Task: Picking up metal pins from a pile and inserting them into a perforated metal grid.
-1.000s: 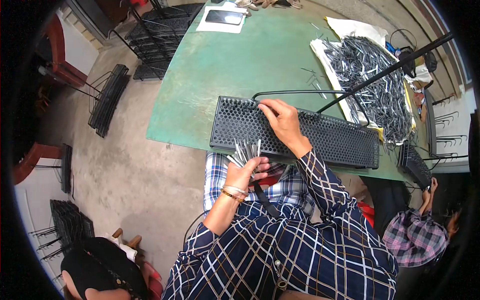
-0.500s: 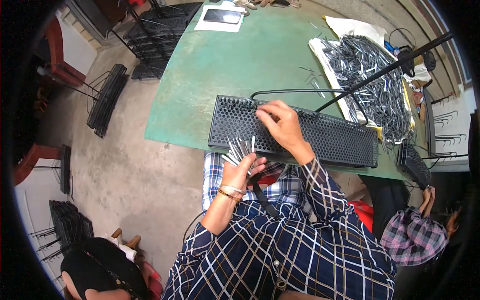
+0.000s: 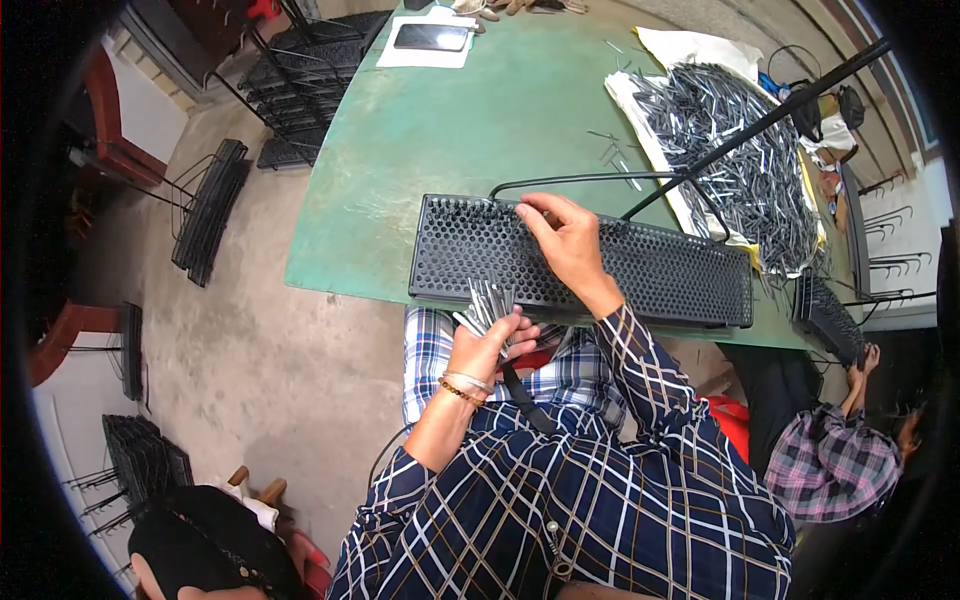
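one bunch of thin grey strips [image 3: 488, 303] stands up out of the left hand [image 3: 482, 348], which is partly closed, its thumb and fingers curled around the lower ends. the strips fan out a little at the top, in front of the near edge of a long black panel [image 3: 680, 270] full of small holes. this panel lies at the near edge of the green table [image 3: 440, 120], with its far left part crowded with dark upright pieces.

the right hand [image 3: 572, 245] is over the left half of the panel, thumb and forefinger brought close together at the tips near its far edge, the other fingers bent. whether a strip is pinched there is too small to tell.

a bent black rod [image 3: 580, 179] runs along behind the panel, and a long straight bar [image 3: 800, 97] slants away to the upper right. beyond the panel's right part, a big heap of grey strips [image 3: 740, 165] lies on a white sack [image 3: 690, 45], with a few loose strips [image 3: 618, 155] beside it. a phone [image 3: 432, 37] rests on white paper [image 3: 398, 56] at the far left of the table.
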Action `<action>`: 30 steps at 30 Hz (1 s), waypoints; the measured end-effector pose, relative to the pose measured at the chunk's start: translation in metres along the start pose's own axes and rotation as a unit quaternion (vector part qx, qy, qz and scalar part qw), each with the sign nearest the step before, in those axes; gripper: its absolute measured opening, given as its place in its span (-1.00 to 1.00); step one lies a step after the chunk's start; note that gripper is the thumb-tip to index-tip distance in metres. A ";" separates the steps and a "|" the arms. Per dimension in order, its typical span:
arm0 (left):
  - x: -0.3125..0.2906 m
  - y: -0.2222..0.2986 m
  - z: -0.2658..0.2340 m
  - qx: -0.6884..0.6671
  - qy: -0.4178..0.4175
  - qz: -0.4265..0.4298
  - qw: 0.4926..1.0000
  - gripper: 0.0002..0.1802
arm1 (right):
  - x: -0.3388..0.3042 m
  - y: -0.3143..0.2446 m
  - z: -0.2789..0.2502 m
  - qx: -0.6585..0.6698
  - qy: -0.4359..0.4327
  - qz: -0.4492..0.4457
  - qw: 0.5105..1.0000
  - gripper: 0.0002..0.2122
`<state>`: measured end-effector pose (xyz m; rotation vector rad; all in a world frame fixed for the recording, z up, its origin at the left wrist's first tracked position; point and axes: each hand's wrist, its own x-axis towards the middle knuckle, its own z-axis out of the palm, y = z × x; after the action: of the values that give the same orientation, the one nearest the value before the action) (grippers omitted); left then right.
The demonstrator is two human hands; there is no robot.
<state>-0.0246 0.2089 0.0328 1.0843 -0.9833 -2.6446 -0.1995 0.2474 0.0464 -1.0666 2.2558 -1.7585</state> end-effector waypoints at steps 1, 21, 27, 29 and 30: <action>0.001 -0.001 0.000 0.001 -0.001 0.000 1.000 -0.77 | 0.001 0.002 0.002 -0.043 0.012 -0.046 0.998 -0.86; -0.002 0.002 0.000 0.010 -0.004 -0.003 1.000 -0.78 | -0.010 0.006 0.004 -0.176 -0.013 -0.150 0.973 -0.84; 0.002 0.007 0.002 -0.020 -0.026 0.046 0.998 -0.76 | -0.033 -0.015 -0.019 0.059 -0.313 0.191 0.928 -0.74; 0.001 0.010 0.005 -0.011 -0.024 0.045 0.999 -0.75 | -0.037 -0.014 -0.020 0.164 -0.296 0.267 0.902 -0.77; 0.001 0.011 0.005 -0.015 -0.020 0.039 0.999 -0.76 | -0.038 -0.013 -0.021 0.164 -0.294 0.268 0.903 -0.77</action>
<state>-0.0303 0.2031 0.0416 0.9695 -0.9685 -2.6188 -0.1748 0.2850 0.0517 -0.6850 1.6007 -1.2892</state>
